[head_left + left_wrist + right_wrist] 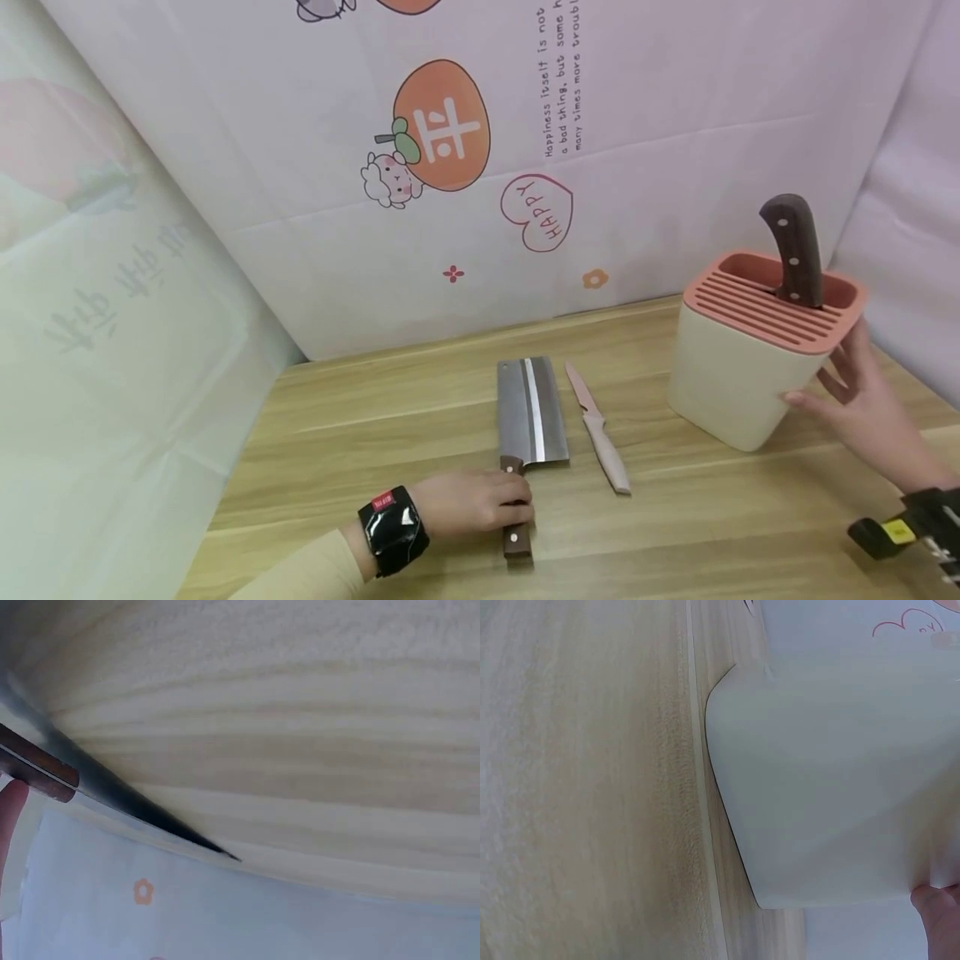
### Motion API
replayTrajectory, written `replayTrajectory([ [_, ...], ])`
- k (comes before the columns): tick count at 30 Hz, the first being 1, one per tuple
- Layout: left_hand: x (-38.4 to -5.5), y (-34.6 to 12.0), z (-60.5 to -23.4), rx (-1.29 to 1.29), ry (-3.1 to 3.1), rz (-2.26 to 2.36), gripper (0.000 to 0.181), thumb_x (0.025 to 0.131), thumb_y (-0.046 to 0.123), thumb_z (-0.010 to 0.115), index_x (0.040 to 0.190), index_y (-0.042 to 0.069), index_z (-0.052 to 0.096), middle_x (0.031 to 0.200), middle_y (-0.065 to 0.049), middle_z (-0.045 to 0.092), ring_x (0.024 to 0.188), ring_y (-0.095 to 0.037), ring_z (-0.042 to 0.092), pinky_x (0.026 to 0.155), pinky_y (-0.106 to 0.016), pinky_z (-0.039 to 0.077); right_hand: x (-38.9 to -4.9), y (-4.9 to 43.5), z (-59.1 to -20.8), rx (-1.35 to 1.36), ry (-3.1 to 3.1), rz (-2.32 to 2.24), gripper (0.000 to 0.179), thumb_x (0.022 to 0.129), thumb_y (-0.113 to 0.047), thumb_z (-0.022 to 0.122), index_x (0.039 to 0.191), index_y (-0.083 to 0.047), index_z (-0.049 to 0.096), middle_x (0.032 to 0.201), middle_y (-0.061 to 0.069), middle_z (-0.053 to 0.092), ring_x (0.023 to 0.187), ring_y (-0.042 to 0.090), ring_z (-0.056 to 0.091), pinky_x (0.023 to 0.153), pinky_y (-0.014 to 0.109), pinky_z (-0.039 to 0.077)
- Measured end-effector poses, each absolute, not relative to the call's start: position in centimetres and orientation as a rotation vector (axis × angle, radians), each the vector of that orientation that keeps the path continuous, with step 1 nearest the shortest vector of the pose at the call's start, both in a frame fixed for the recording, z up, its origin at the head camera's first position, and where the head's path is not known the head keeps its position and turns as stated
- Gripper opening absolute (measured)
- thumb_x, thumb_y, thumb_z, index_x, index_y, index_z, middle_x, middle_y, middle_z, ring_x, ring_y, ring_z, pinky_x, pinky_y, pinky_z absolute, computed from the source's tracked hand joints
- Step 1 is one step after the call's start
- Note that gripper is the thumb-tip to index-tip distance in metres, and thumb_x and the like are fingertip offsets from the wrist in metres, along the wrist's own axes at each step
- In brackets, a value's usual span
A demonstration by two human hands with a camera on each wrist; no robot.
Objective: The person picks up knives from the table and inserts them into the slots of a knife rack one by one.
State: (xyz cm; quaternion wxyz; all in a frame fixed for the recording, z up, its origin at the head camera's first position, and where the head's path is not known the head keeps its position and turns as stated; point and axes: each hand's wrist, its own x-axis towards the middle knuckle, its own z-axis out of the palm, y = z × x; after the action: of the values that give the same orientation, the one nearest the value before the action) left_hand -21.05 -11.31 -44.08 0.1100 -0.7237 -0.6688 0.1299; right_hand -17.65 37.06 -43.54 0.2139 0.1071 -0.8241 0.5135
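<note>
My left hand [476,502] grips the brown riveted handle of a cleaver [532,408], its wide steel blade pointing away from me over the wooden table. From the left wrist, the cleaver [142,806] shows nearly edge-on, with one finger [10,814] by its handle. At the right, my right hand [870,417] holds the near right corner of a white knife block [738,379], thumb on one face and fingers round the side. A dark-handled knife [798,250] stands in the block's slotted pink top. In the right wrist view the thumb [936,915] presses the block's wall [825,787].
Just right of the cleaver lies a small knife [606,454] with a pink blade and pale handle. Behind the wooden table [375,417] hangs a white printed cloth [315,267]; more cloth closes off the left and right sides.
</note>
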Motion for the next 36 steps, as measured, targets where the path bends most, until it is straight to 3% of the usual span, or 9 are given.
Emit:
replayTrajectory([
  [11,-21.4,-11.0,-41.8,-2.056,-1.871,0.201,0.046,0.085,-0.011,0.060,0.130,-0.003,0.051,0.129,-0.015,0.053,0.125,-0.024,0.046,0.114,-0.028,0.025,-17.5,36.9,-43.5,0.311,-2.285,1.439,0.123,0.075,0.024,0.066,0.153,-0.035,-0.009,0.160,-0.007,-0.007,0.143,0.012,-0.003,0.108,0.010,0.018],
  [14,-21.1,-11.1,-40.8,-2.046,-1.861,0.167,0.045,0.088,-0.012,0.054,0.132,-0.007,0.047,0.131,-0.019,0.051,0.128,-0.028,0.045,0.114,-0.032,0.028,-17.6,36.8,-43.6,0.309,-2.285,1.443,0.123,0.075,0.024,0.066,0.153,-0.035,-0.009,0.160,-0.007,-0.007,0.143,0.013,-0.002,0.108,0.010,0.019],
  [18,-20.3,-10.4,-38.3,-1.992,-2.482,-0.356,0.030,0.107,0.020,0.035,0.132,0.011,0.050,0.130,-0.002,0.053,0.122,-0.011,0.047,0.108,-0.025,0.036,-17.7,36.7,-43.5,0.300,-2.283,1.444,0.123,0.075,0.023,0.067,0.153,-0.035,-0.009,0.160,-0.007,-0.007,0.143,0.013,-0.002,0.108,0.010,0.018],
  [21,-19.6,-9.9,-36.2,-1.661,-2.821,-0.926,0.043,0.107,0.048,0.022,0.126,0.024,0.052,0.125,0.009,0.052,0.114,0.000,0.046,0.102,-0.022,0.041,-17.7,36.7,-43.4,0.299,-2.273,1.445,0.123,0.075,0.023,0.067,0.153,-0.035,-0.009,0.160,-0.007,-0.007,0.143,0.013,-0.002,0.108,0.010,0.017],
  [24,-19.3,-9.5,-34.7,-1.647,-2.733,-1.001,0.038,0.107,0.043,0.025,0.122,0.021,0.053,0.118,0.008,0.054,0.110,0.000,0.048,0.099,-0.022,0.043,-17.6,36.8,-43.4,0.299,-2.267,1.448,0.123,0.075,0.024,0.066,0.153,-0.035,-0.008,0.160,-0.007,-0.007,0.143,0.013,-0.002,0.109,0.011,0.016],
  [27,-19.2,-9.3,-33.6,-1.772,-2.414,-0.874,0.027,0.107,0.018,0.033,0.123,0.009,0.052,0.118,-0.001,0.056,0.117,-0.008,0.049,0.104,-0.023,0.040,-17.5,36.9,-43.5,0.295,-2.268,1.451,0.123,0.074,0.024,0.066,0.153,-0.035,-0.008,0.160,-0.007,-0.006,0.143,0.013,-0.002,0.109,0.011,0.015],
  [31,-19.5,-8.3,-32.2,-1.785,-1.845,-0.664,0.027,0.094,-0.011,0.046,0.121,-0.009,0.049,0.118,-0.018,0.057,0.114,-0.025,0.055,0.104,-0.030,0.043,-17.5,37.0,-43.4,0.299,-2.259,1.455,0.122,0.074,0.026,0.065,0.154,-0.033,-0.006,0.160,-0.005,-0.004,0.143,0.014,-0.002,0.110,0.013,0.014],
  [36,-19.5,-6.6,-30.6,-1.582,-1.533,-0.659,0.029,0.088,-0.014,0.051,0.116,-0.014,0.052,0.106,-0.022,0.061,0.097,-0.025,0.063,0.091,-0.028,0.052,-17.6,37.0,-43.2,0.306,-2.253,1.469,0.120,0.074,0.025,0.065,0.154,-0.033,-0.004,0.160,-0.004,-0.003,0.143,0.016,-0.002,0.110,0.013,0.015],
])
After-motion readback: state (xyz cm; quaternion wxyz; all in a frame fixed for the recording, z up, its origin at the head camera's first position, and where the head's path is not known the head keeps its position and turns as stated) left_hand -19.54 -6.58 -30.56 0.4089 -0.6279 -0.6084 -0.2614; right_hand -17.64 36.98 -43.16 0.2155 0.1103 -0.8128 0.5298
